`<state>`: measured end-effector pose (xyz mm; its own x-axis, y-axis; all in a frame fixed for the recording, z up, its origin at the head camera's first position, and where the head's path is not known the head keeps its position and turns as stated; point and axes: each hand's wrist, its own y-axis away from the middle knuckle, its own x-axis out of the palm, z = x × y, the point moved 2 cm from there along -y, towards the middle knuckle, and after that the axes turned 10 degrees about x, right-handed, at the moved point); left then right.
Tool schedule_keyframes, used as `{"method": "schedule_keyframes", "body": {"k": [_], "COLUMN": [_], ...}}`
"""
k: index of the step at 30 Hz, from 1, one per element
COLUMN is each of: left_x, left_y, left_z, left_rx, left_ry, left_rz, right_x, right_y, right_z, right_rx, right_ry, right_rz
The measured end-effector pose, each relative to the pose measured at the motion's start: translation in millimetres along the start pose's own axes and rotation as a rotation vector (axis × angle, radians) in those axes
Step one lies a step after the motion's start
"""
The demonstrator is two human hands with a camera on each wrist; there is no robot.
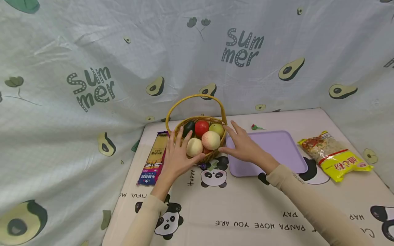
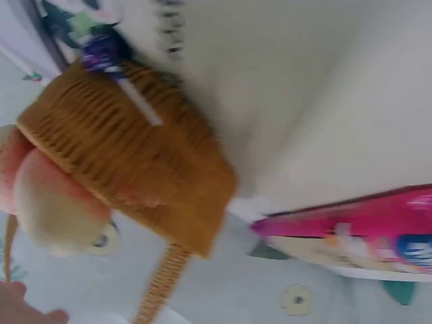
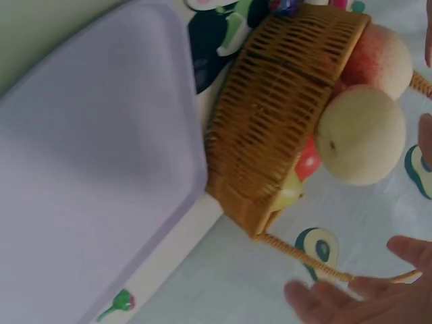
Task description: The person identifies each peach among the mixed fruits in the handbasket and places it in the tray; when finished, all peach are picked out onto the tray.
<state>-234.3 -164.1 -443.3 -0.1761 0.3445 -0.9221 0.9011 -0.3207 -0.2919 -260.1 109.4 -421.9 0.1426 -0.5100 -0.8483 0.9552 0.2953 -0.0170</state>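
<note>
A wicker basket with a tall looped handle stands near the back of the table. Inside it lie two pale peaches, a red round fruit, a yellow-green fruit and a dark green item, perhaps an avocado. My left hand spreads its fingers at the basket's left front side, overlapping the rim in the head view. On the right, my right hand has its fingers apart, fingertips near the right rim. Neither hand grips anything.
A lilac tray lies right of the basket, a green-and-red lollipop behind it. Farther right is a yellow noodle bag. A long pasta pack lies left. A purple-wrapped lollipop is by the basket's front.
</note>
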Motion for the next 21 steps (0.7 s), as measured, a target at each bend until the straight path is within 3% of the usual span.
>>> {"method": "schedule_keyframes", "body": {"k": [3,7,14,21], "left_x": [-0.2,8.2,27.5,39.5], "left_y": [15.1,25.9,25.4,20.6], "left_z": [13.5,29.4,42.9,49.6], "left_rx": [-0.043,-0.112,-0.183,-0.192], "left_ry": [0.024,0.170,0.534,0.689], "left_rz": [-0.058,-0.071,-0.008,-0.006], "right_x": [0.3,3.8,15.3,21.0], "right_y": [-8.1,-19.1,-35.2,-41.1], "right_z": [13.6,27.5,35.9,39.3], "right_rx": [-0.081,-0.147,-0.129,-0.119], "right_ry": [-0.061,-0.086,-0.061,-0.058], "right_rz": [0.017,0.033,0.063,0.060]}}
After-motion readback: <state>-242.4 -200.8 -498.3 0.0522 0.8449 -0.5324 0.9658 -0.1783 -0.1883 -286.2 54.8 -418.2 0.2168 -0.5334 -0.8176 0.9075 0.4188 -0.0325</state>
